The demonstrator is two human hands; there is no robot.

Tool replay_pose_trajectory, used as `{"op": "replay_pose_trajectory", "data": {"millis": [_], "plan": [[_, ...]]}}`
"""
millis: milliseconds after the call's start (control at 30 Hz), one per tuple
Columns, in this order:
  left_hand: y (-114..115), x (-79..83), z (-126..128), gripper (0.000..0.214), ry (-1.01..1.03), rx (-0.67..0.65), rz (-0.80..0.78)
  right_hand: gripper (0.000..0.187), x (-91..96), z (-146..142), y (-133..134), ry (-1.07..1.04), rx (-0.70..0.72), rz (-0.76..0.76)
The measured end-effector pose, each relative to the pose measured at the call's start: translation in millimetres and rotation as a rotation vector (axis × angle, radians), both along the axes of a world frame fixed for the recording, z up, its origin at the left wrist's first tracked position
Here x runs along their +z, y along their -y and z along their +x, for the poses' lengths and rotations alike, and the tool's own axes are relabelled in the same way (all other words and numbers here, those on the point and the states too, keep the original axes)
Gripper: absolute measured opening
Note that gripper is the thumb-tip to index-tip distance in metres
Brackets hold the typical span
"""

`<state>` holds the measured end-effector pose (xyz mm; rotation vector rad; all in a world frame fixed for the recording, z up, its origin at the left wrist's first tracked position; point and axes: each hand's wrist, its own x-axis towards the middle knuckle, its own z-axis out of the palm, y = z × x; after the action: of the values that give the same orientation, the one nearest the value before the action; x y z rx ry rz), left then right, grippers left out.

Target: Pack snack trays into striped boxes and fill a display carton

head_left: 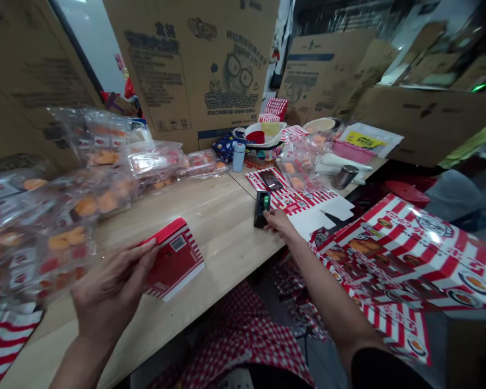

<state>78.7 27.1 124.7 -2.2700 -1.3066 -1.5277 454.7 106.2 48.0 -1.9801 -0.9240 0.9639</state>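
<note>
In my left hand is a small red carton with red-and-white striped edges and a printed code label. Its top edge is pinched between thumb and fingers, and it is tilted over the wooden table. Farther right, my right hand reaches to the near end of a black tape dispenser with a green roll core. The fingertips are pinched together there; what lies between them is too small to make out.
Clear bags of orange and red snacks crowd the left side. Behind the dispenser lie flat striped cartons, a phone and a blue bottle. A stack of striped cartons stands at right. Large cardboard boxes rise at the back.
</note>
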Motion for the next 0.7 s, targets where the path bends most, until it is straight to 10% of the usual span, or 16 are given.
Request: {"op": "replay_pose_trajectory", "data": {"millis": [467, 700], "plan": [[3.8, -0.3, 13.1, 0.013, -0.130, -0.040, -0.080, 0.015, 3.8, 54.3, 18.8, -0.321, 0.067, 0.056], [4.4, 5.2, 20.2, 0.014, -0.152, -0.019, -0.072, 0.026, -28.3, 37.1, 37.8, -0.222, -0.065, 0.178]]}}
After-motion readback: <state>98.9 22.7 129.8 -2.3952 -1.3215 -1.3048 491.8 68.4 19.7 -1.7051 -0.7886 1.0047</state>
